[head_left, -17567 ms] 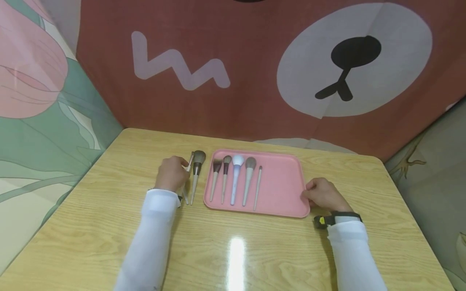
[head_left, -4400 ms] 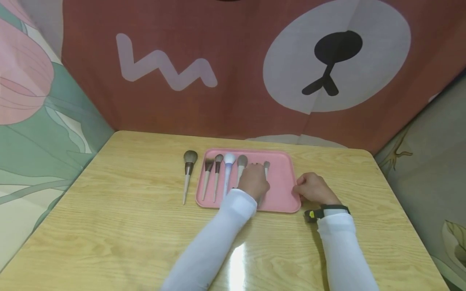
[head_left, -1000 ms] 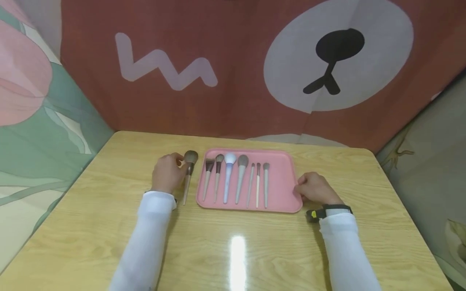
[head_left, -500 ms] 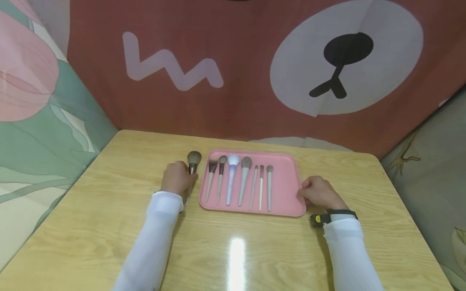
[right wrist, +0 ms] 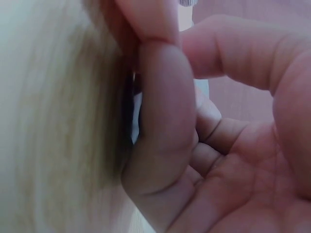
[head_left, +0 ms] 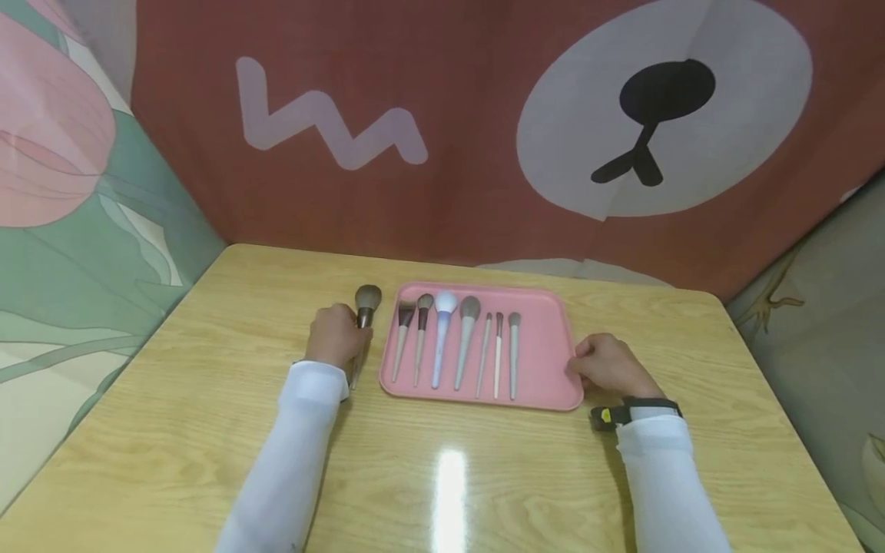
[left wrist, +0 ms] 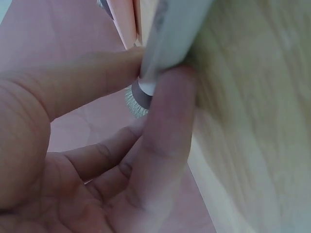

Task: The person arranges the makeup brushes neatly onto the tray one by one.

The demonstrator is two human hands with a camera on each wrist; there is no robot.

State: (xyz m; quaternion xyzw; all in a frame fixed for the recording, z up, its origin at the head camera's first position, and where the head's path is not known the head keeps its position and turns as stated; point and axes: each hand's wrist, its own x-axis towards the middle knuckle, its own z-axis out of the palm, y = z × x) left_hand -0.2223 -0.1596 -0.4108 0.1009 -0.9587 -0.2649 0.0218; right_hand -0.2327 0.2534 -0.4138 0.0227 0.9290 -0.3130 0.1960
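Note:
My left hand (head_left: 335, 336) pinches a large makeup brush (head_left: 368, 298) with a dark fluffy head, lying on the table left of the tray. In the left wrist view its pale handle (left wrist: 175, 34) sits between thumb and index finger. A pink tray (head_left: 546, 346) holds several makeup brushes in a row, heads pointing away; one has a white head and lilac handle (head_left: 441, 346). At the tray's right side, my right hand (head_left: 611, 365) grips the edge. Close up in the right wrist view, thumb and finger pinch the pink tray rim (right wrist: 148, 17).
The wood-grain table (head_left: 553, 476) carries the tray near its far side. Behind it rises a wall covering (head_left: 470, 207) with a bear print. A strip of reflected light lies on the tabletop in front of the tray.
Earlier, two slim brushes were added to the tray's row by my left hand. It has since moved back left and slid down from the large brush's head to its handle. My right hand stays at the tray.

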